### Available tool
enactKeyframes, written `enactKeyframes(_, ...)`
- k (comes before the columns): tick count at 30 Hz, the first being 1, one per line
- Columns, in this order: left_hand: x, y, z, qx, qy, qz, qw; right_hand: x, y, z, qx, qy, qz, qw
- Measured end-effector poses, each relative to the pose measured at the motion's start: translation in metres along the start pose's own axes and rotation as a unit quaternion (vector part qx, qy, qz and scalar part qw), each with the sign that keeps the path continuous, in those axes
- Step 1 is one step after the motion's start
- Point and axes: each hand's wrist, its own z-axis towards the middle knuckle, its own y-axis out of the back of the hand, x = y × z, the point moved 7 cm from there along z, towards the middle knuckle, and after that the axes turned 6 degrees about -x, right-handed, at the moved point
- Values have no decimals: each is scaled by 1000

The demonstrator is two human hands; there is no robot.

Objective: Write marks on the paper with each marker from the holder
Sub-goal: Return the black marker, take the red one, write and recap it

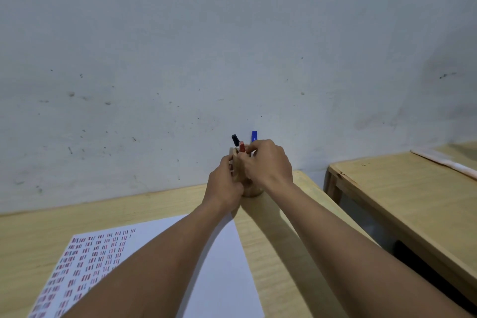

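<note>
Place: a plain study or classroom-like room, sparsely furnished, seen at a desk against a wall.
Desk (271, 253): light wood-grain top, pushed flush to the wall; this is the landmark.
Wall (232, 46): directly behind the desk, bare pale grey plaster, scuffed and speckled with dark marks.
Second desk (402, 201): just right of the desk, same pale wood, separated by a narrow dark gap.
Paper (219, 266): white sheet lying on the desk's near left part, rows of short red and dark strokes.
Holder (251, 190): wooden cup at the desk's far edge near the wall, with black, red and blue marker caps showing.
</note>
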Motion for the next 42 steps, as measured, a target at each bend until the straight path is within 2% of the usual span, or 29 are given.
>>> enactKeyframes(5,-2,0,-1,4,1,9,1000,1,12,2,-45,-7,25,999)
enactKeyframes(9,-7,3,-2,9,3,24,1000,17,30,3,-76,14,97,992)
enactKeyframes(15,-23,34,-7,-18,5,59,998,56,46,0,-32,50,217,974)
enactKeyframes(21,-62,100,-18,-119,-28,-8,993,88,48,-12,1,102,173,980)
enactKeyframes(25,-79,129,-29,-110,-29,-107,988,101,41,-22,28,119,116,986)
enactKeyframes(30,-93,150,-47,-106,-70,-131,983,114,32,-38,54,146,71,985)
enactKeyframes(32,-93,160,-53,-129,-69,-142,979,121,35,-45,31,155,73,985)
enactKeyframes(34,-91,170,-57,-150,-58,-158,974,129,45,-56,-32,160,88,983)
enactKeyframes(36,-87,178,-59,-163,-46,-170,971,131,52,-69,-91,132,112,981)
enactKeyframes(37,-86,182,-59,-167,-42,-174,970,131,50,-75,-90,97,123,984)
enactKeyframes(39,-84,188,-60,-164,-36,-181,969,125,32,-83,-14,-18,206,978)
enactKeyframes(40,-83,190,-61,-158,-34,-184,970,123,21,-88,35,-94,287,953)
enactKeyframes(42,-81,193,-64,-138,-33,-178,974,124,2,-98,105,-232,454,854)
